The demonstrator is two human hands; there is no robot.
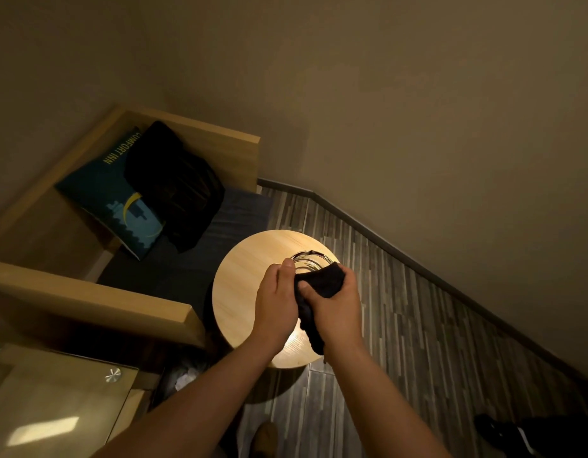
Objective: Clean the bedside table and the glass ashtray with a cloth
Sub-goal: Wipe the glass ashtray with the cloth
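- The glass ashtray (pixel 308 259) is held up over the round bedside table (pixel 239 292), near its far edge.
- Left hand (pixel 276 299) is curled on the ashtray's near rim, thumb on top.
- Right hand (pixel 335 302) is closed on the dark cloth (pixel 320 282) & pushes it at the glass; the cloth's tail hangs down btwn the wrists.
- Could go wrong: glass is slippy. If the left hand lets go a bit, I think it drops on the table or the hard floor (pixel 418 325) & breaks.
- The hanging tail could snag.
- Around: a bench w/ a blue pillow (pixel 114 200) & a black bag (pixel 177 183) is just beside the table. Glass desk (pixel 54 408) at bottom left.
- Nothing else sits on the table top.
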